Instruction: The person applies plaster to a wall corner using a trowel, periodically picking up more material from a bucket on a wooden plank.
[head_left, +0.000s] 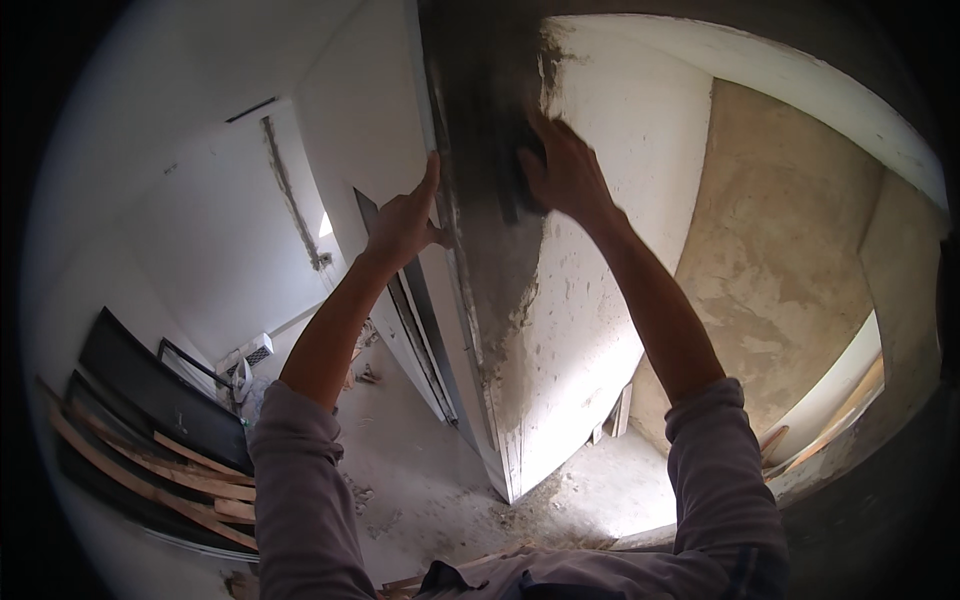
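Note:
My left hand [405, 220] grips a long pale vertical strip [432, 100] along the corner of a wall, thumb and fingers pressed to it. Beside the strip runs a band of dark, wet-looking plaster [480, 280], rough at its right edge where it meets the white wall face [590, 300]. My right hand [565, 175] is on a dark tool [525, 175], apparently a trowel, lying against that band; its outline is hard to make out against the plaster.
Dark panels [150, 370] and loose wooden boards [170, 470] lie at the lower left. A white wall with a filled groove [285, 180] stands behind. A beige plastered wall [760, 250] is on the right. The dusty floor [410, 450] has scattered debris.

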